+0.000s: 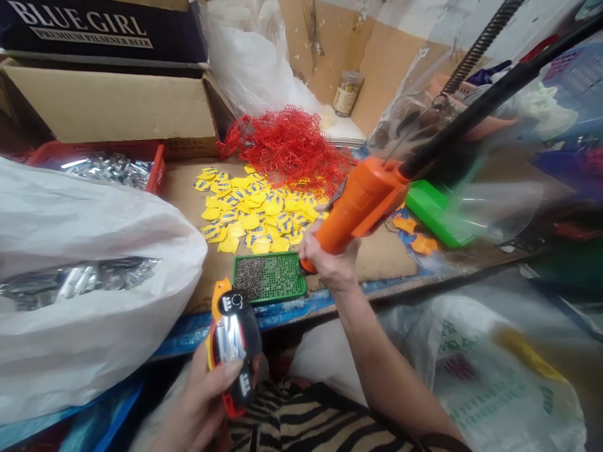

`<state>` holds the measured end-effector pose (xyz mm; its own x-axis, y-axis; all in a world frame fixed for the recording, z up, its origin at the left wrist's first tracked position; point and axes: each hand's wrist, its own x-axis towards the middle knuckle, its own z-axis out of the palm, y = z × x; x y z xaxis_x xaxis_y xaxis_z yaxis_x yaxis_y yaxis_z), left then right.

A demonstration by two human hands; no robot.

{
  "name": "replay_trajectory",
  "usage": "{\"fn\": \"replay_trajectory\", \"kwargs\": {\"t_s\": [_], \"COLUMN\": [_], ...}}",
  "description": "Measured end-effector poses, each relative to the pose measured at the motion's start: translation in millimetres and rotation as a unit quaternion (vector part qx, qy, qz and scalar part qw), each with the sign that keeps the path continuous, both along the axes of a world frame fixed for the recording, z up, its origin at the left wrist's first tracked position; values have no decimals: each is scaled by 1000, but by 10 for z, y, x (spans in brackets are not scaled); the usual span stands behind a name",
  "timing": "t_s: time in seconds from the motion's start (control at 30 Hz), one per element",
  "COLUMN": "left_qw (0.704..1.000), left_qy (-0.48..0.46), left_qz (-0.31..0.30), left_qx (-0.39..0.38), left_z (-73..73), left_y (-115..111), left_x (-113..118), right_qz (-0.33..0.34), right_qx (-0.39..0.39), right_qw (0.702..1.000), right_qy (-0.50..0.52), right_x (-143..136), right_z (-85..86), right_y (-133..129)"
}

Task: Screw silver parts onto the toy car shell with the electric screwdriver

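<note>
My right hand (335, 260) is wrapped round an orange electric screwdriver (360, 201), tilted with its tip end down toward the right edge of a green perforated tray (287, 295). Small metal screws (248, 276) are heaped in the left part of that tray. Below it, my left hand (207, 383) grips a toy car (235, 345) with black, silver, red and yellow parts and an orange piece at its upper end. Behind the tray lies a spread pile of yellow plastic pieces (257, 210) with blue markings.
A tangle of red plastic frames (292, 147) sits behind the yellow pieces. To the left are a red basket (157, 169) of shiny parts and a white sack (94, 220). A green bin (438, 213) stands right. The screwdriver's black cord and spring (480, 47) run to the upper right.
</note>
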<state>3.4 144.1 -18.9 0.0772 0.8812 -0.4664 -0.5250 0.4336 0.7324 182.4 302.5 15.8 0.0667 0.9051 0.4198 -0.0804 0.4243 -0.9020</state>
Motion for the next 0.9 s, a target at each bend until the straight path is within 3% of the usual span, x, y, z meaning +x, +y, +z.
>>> {"fn": "replay_trajectory", "kwargs": {"t_s": [0.33, 0.6, 0.73, 0.9], "left_qw": [1000, 996, 997, 999], "left_qy": [7, -84, -45, 0], "left_qz": [18, 27, 20, 38], "left_qx": [-15, -15, -53, -36], "left_z": [44, 103, 142, 103], "left_y": [-2, -51, -62, -54], "left_x": [34, 29, 30, 53], "right_qz": [-11, -4, -5, -2], "right_qx": [6, -1, 2, 8], "right_qw": [1000, 1000, 1000, 1000], "right_qy": [-2, 1, 2, 18], "right_x": [-16, -14, -10, -19], "right_z": [-66, 1, -16, 21], "right_y": [22, -7, 5, -16]}}
